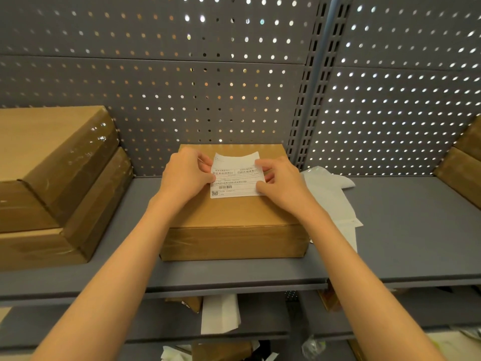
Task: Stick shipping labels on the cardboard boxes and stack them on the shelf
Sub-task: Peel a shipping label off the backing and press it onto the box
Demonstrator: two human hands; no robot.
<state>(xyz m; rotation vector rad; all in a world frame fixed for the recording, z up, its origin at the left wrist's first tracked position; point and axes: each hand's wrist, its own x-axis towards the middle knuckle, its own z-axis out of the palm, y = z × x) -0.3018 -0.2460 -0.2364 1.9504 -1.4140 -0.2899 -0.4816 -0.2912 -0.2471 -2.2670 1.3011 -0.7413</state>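
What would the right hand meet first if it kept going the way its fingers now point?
The right hand points left across the shipping label it pinches, so it would probably meet the left hand at the label's other edge.

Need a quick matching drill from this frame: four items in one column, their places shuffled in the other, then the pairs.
Items:
1. shipping label
2. centre box
3. stacked boxes
4. white papers

Places:
A. far left of the shelf
B. lying right of the centre box
C. held by the left hand and right hand
D. mid-shelf, under both hands

Pairs: 1-C, 2-D, 3-A, 4-B
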